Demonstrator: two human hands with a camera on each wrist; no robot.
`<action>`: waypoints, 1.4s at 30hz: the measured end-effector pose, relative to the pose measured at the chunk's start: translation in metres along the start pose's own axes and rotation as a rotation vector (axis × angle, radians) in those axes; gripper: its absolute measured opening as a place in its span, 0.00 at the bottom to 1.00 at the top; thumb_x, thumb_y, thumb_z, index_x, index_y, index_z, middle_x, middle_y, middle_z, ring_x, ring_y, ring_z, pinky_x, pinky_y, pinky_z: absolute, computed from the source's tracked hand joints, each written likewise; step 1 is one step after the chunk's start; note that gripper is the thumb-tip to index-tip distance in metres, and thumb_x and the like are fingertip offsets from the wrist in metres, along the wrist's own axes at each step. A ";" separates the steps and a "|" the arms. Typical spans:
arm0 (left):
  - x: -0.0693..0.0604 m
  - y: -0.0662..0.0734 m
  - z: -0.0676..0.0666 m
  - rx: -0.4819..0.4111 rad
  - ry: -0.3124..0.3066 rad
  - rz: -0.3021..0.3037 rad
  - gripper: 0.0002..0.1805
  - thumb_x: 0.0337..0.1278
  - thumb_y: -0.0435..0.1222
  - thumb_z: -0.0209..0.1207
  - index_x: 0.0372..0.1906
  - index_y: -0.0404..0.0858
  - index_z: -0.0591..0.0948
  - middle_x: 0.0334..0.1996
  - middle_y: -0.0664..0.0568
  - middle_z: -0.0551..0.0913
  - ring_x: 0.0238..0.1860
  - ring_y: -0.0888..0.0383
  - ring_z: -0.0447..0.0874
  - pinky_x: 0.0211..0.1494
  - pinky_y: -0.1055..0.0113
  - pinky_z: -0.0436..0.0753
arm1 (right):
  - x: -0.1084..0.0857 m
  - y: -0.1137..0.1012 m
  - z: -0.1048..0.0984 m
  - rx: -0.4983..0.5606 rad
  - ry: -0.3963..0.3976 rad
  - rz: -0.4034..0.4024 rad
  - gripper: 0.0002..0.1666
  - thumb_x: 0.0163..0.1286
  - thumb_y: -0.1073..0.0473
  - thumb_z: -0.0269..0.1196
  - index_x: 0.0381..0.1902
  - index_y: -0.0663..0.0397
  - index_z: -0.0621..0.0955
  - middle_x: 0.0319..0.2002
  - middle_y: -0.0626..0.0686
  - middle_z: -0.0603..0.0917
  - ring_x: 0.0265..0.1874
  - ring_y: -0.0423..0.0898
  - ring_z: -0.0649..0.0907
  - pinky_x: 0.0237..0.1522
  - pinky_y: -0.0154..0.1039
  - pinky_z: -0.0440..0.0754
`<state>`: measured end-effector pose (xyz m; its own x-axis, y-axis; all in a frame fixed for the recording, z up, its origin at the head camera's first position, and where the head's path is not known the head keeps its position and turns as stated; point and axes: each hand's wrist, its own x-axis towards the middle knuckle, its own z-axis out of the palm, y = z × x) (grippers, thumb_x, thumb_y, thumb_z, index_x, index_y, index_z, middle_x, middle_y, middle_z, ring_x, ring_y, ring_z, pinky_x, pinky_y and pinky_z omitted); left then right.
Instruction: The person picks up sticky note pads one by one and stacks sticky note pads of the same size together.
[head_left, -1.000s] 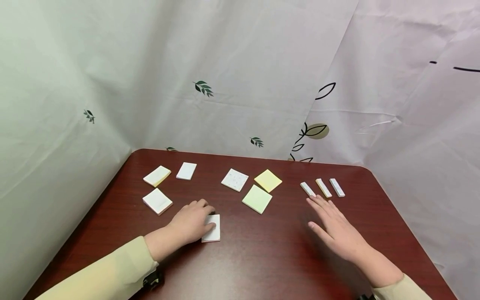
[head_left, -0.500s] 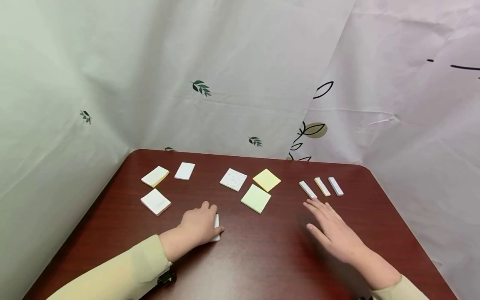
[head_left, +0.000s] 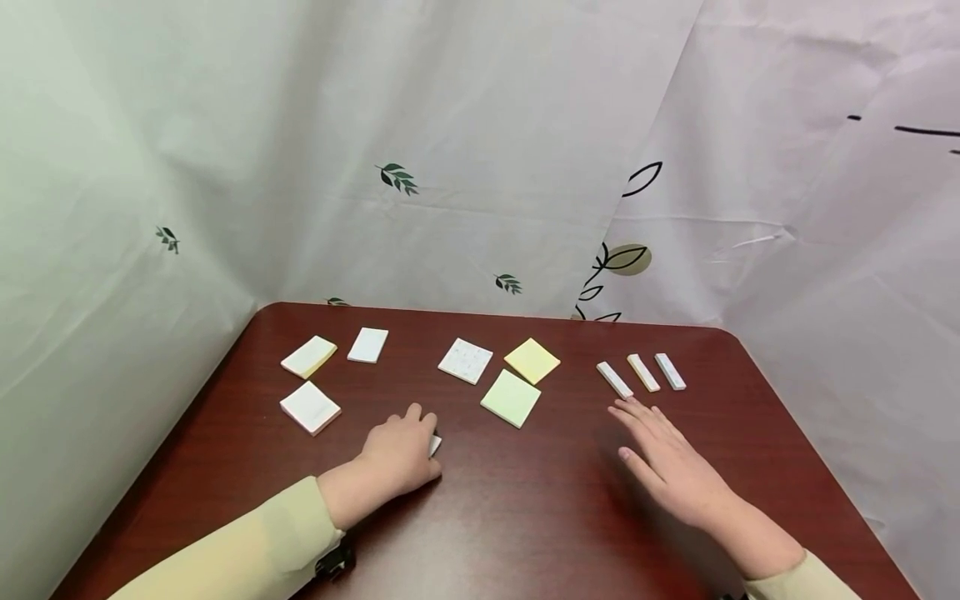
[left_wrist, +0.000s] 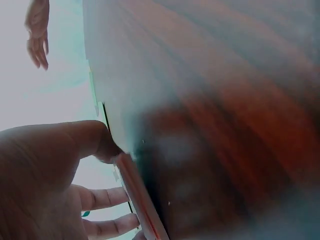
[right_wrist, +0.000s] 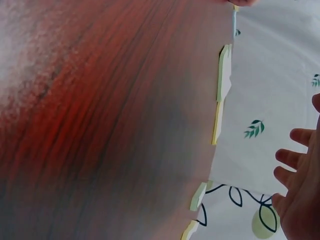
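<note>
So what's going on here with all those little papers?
Somebody's left hand is gripping a small white sticky-note pad, thumb on one side and fingers on the other; from above, the hand hides most of it. The right hand holds nothing, its fingers stretched out close to three narrow pads. Further back on the table are a patterned square pad, a yellow pad and a green pad, with three more white pads over on the left.
</note>
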<state>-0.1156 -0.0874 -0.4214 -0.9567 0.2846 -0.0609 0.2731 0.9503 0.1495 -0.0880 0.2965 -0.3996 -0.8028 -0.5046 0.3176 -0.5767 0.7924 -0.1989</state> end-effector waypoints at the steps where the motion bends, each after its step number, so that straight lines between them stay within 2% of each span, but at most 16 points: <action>1: 0.000 0.000 0.000 -0.006 0.004 0.000 0.21 0.40 0.44 0.66 0.41 0.38 0.77 0.41 0.44 0.73 0.30 0.46 0.74 0.26 0.53 0.75 | 0.000 0.000 0.000 0.000 0.001 0.001 0.32 0.69 0.60 0.62 0.70 0.59 0.69 0.70 0.53 0.69 0.75 0.49 0.59 0.73 0.30 0.37; 3: -0.001 -0.001 -0.001 -0.015 0.019 0.004 0.18 0.42 0.42 0.64 0.40 0.38 0.77 0.40 0.45 0.74 0.29 0.47 0.74 0.27 0.53 0.76 | 0.000 0.000 0.000 0.001 0.003 0.003 0.32 0.69 0.61 0.62 0.70 0.59 0.69 0.70 0.53 0.69 0.75 0.47 0.58 0.73 0.30 0.37; 9: -0.004 -0.004 -0.009 -0.029 0.078 0.033 0.06 0.51 0.37 0.58 0.34 0.40 0.78 0.29 0.48 0.77 0.25 0.47 0.80 0.26 0.52 0.78 | -0.001 0.000 0.000 0.005 -0.001 0.014 0.33 0.70 0.60 0.62 0.71 0.56 0.68 0.70 0.52 0.68 0.75 0.49 0.59 0.74 0.34 0.40; 14: -0.005 -0.010 -0.014 -0.023 0.108 0.035 0.10 0.58 0.34 0.56 0.43 0.38 0.83 0.33 0.47 0.85 0.33 0.47 0.86 0.30 0.52 0.81 | -0.002 0.001 0.001 0.003 -0.007 0.029 0.33 0.70 0.58 0.62 0.71 0.57 0.68 0.71 0.52 0.68 0.75 0.49 0.58 0.74 0.33 0.40; 17: -0.005 -0.014 -0.016 -0.032 0.150 0.046 0.05 0.62 0.32 0.55 0.32 0.38 0.81 0.26 0.48 0.82 0.27 0.49 0.84 0.27 0.54 0.80 | -0.002 0.001 0.001 -0.001 -0.003 0.028 0.33 0.70 0.58 0.63 0.71 0.57 0.68 0.70 0.52 0.68 0.75 0.50 0.59 0.75 0.36 0.42; 20: -0.004 -0.020 -0.017 -0.077 0.173 0.048 0.12 0.62 0.30 0.53 0.21 0.43 0.72 0.19 0.52 0.73 0.19 0.54 0.74 0.23 0.58 0.75 | -0.002 0.002 0.001 -0.003 0.000 0.025 0.33 0.70 0.58 0.63 0.71 0.57 0.68 0.71 0.52 0.68 0.74 0.50 0.59 0.75 0.37 0.43; 23: -0.003 -0.025 -0.020 -0.134 0.134 0.019 0.09 0.61 0.29 0.51 0.26 0.40 0.77 0.25 0.50 0.76 0.23 0.56 0.76 0.27 0.58 0.77 | -0.002 0.002 0.000 -0.003 -0.001 0.026 0.33 0.70 0.58 0.62 0.71 0.56 0.67 0.71 0.52 0.67 0.75 0.49 0.59 0.74 0.34 0.41; 25: -0.002 -0.028 -0.023 -0.192 0.081 -0.014 0.07 0.61 0.29 0.51 0.34 0.38 0.80 0.33 0.48 0.80 0.30 0.55 0.79 0.34 0.57 0.79 | -0.002 0.002 0.000 -0.001 -0.003 0.025 0.33 0.70 0.58 0.62 0.71 0.56 0.67 0.71 0.52 0.67 0.75 0.49 0.59 0.74 0.32 0.39; 27: 0.000 -0.030 -0.025 -0.266 0.038 -0.036 0.10 0.60 0.28 0.50 0.42 0.37 0.80 0.39 0.46 0.81 0.37 0.55 0.80 0.40 0.56 0.80 | -0.003 0.002 0.000 0.003 -0.007 0.025 0.34 0.71 0.58 0.62 0.72 0.55 0.67 0.71 0.52 0.67 0.75 0.50 0.59 0.73 0.31 0.39; 30: 0.003 -0.031 -0.025 -0.418 -0.004 -0.060 0.11 0.56 0.26 0.51 0.42 0.37 0.78 0.39 0.47 0.80 0.38 0.54 0.77 0.40 0.58 0.78 | -0.004 0.002 0.000 0.007 -0.008 0.028 0.34 0.71 0.58 0.62 0.71 0.55 0.67 0.71 0.52 0.67 0.74 0.52 0.60 0.74 0.32 0.40; 34: 0.003 -0.031 -0.019 -0.637 -0.016 -0.080 0.11 0.52 0.23 0.49 0.41 0.34 0.74 0.35 0.47 0.77 0.36 0.54 0.75 0.36 0.62 0.77 | -0.005 0.001 -0.001 0.010 -0.008 0.030 0.33 0.70 0.58 0.62 0.71 0.56 0.68 0.71 0.52 0.67 0.73 0.56 0.62 0.73 0.31 0.40; 38: 0.002 -0.026 -0.009 -0.851 -0.029 -0.104 0.13 0.53 0.21 0.47 0.45 0.27 0.72 0.36 0.43 0.76 0.36 0.53 0.76 0.35 0.64 0.77 | -0.005 0.000 -0.001 0.010 -0.011 0.037 0.33 0.70 0.58 0.63 0.71 0.58 0.68 0.71 0.52 0.67 0.73 0.57 0.62 0.73 0.30 0.39; 40: 0.002 -0.024 -0.004 -0.911 -0.034 -0.119 0.14 0.54 0.21 0.47 0.47 0.26 0.72 0.38 0.42 0.76 0.37 0.53 0.76 0.36 0.63 0.78 | -0.005 -0.001 -0.001 0.011 -0.016 0.044 0.33 0.70 0.58 0.63 0.71 0.57 0.68 0.71 0.52 0.67 0.74 0.55 0.61 0.73 0.29 0.39; 42: 0.002 -0.023 0.000 -0.916 -0.029 -0.122 0.15 0.56 0.21 0.47 0.50 0.25 0.72 0.40 0.41 0.76 0.39 0.51 0.76 0.41 0.61 0.77 | -0.006 -0.001 -0.001 0.011 -0.022 0.054 0.34 0.71 0.57 0.63 0.71 0.56 0.67 0.71 0.52 0.67 0.74 0.52 0.59 0.72 0.28 0.39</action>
<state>-0.1234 -0.1087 -0.4249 -0.9675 0.2036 -0.1502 -0.0272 0.5066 0.8618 -0.0822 0.2990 -0.4003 -0.8357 -0.4688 0.2860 -0.5342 0.8148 -0.2253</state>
